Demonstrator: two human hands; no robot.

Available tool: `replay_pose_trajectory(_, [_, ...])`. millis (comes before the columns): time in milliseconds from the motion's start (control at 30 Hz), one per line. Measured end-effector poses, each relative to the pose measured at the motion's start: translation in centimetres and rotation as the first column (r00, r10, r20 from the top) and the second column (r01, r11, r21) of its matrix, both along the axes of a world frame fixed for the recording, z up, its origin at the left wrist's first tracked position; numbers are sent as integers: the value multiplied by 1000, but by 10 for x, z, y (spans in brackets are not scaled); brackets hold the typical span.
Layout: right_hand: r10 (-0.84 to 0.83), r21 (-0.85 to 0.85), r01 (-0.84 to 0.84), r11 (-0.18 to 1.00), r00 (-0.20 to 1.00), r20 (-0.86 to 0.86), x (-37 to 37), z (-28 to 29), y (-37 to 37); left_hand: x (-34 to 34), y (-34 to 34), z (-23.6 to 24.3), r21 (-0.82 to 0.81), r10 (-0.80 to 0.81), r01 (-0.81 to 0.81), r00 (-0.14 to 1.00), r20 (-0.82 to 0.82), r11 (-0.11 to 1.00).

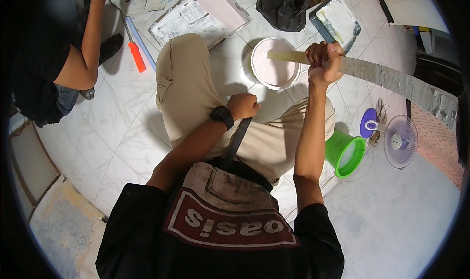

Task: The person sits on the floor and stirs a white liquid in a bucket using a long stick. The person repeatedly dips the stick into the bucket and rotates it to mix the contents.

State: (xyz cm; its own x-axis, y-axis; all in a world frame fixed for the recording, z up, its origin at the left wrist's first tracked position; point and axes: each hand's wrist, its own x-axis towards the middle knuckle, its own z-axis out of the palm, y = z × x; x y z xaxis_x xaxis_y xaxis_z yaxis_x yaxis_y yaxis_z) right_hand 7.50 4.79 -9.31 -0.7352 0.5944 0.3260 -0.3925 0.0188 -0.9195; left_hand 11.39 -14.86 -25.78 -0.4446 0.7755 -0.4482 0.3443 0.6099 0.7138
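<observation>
My right hand (pixel 323 63) is wrapped around a long, flat, grey-smeared stick (pixel 387 76). The stick's pale left end (pixel 284 56) lies over or in a white bucket (pixel 259 78) of pale pink paint on the tiled floor. My left hand (pixel 245 104) is curled at the top of a dark flat strip (pixel 237 141) between my bent legs, which are in beige trousers (pixel 181 83); I cannot tell what the strip is. A dark watch (pixel 221 116) is on my left wrist.
Another person (pixel 73 58) sits at left, near an orange-handled tool (pixel 137 57). Behind the bucket are a white tray (pixel 166 32) with pink paint, a black bag (pixel 281 10) and a smeared tray (pixel 338 22). At right are a green bucket (pixel 338 151) and a fan (pixel 396 141).
</observation>
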Motion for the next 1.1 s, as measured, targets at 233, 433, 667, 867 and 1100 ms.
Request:
replay_pose_trajectory(233, [15,-29,-15,999,1000,10,-1,4,18,0,-3,-5,13,21,-21,1000,0,1000])
replay_pose_trajectory(433, [17,-57,-7,998,986,164,23,16,19,-3,-1,-6,-33,4,-4,1000,17,999])
replay_pose_trajectory(667, [-52,-181,78,980,988,144,34,11,3,-6,2,-11,-41,-24,26,999,46,999])
replay_pose_trajectory(867, [-72,-147,69,987,997,-14,7,-2,-9,-3,0,-14,-32,-27,28,999,36,999])
replay_pose_trajectory(1100, [-120,-44,118,992,991,-61,-9,3,-4,-4,-3,-11,14,2,-2,1000,1,1000])
